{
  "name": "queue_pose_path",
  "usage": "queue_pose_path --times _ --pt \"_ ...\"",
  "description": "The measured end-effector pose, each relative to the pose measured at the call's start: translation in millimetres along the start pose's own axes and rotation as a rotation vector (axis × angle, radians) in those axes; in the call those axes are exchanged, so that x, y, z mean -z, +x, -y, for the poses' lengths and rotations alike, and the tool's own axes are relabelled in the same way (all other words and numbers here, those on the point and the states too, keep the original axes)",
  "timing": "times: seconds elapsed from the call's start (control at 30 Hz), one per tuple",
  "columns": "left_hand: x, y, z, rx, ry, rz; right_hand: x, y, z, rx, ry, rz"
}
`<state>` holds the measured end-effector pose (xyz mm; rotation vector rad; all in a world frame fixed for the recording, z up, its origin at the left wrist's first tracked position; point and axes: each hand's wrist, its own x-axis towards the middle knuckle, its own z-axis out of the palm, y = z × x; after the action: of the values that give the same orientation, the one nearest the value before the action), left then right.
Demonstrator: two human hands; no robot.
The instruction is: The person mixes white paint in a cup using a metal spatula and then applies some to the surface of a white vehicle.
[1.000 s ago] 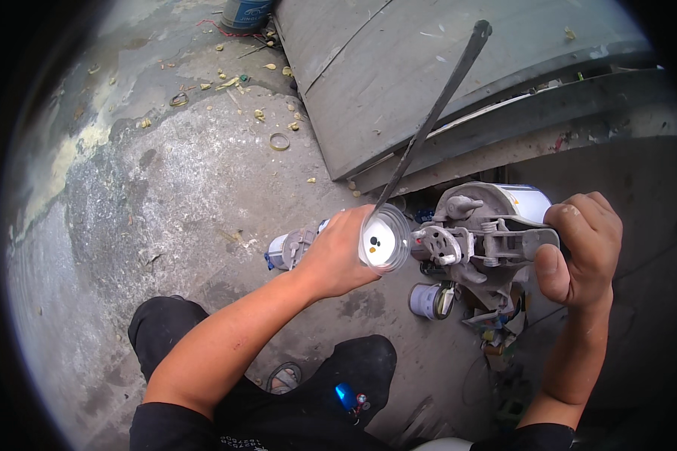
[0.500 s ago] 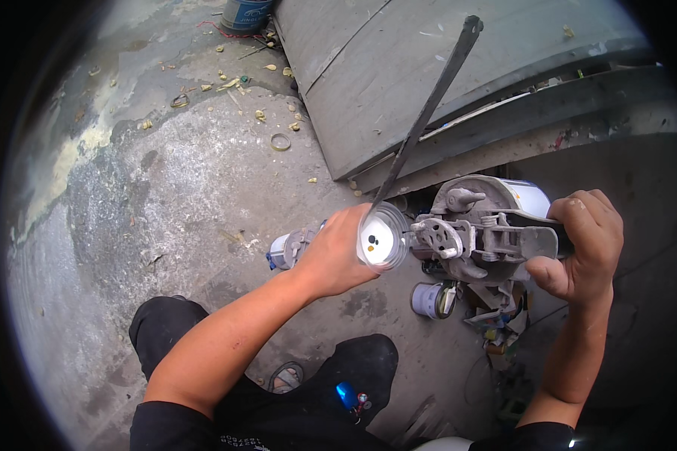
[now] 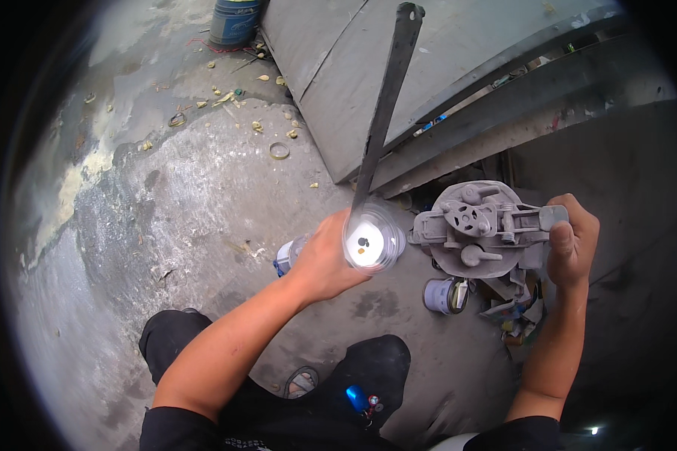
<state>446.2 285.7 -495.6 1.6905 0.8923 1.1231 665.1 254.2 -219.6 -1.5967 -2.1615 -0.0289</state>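
You hold the clear cup (image 3: 391, 246) upright in your left hand (image 3: 320, 259), probably to keep its white contents (image 3: 365, 253) level. The dark strip (image 3: 384, 105) rises from the rim, seemingly propped there; whether its end dips in, I cannot tell. Your right hand (image 3: 573, 244) grips the grey lid (image 3: 472, 225) by its outer handle (image 3: 554, 216), so the lid's narrow end faces the cup, just beside it. Your left fingers curve round the cup, spread to its width; your right fingers close narrowly, thumb against the handle.
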Motion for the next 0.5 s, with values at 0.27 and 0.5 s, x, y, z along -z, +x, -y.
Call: queue_pose_path --times 0.27,0.5 --pt "19 -1 -8 0.145 0.022 0.039 -53 -119 -149 -1.053 0.674 -0.178" --pt "35 -10 4 0.167 -0.020 -0.024 -268 -259 -211 -1.645 1.521 -0.434"
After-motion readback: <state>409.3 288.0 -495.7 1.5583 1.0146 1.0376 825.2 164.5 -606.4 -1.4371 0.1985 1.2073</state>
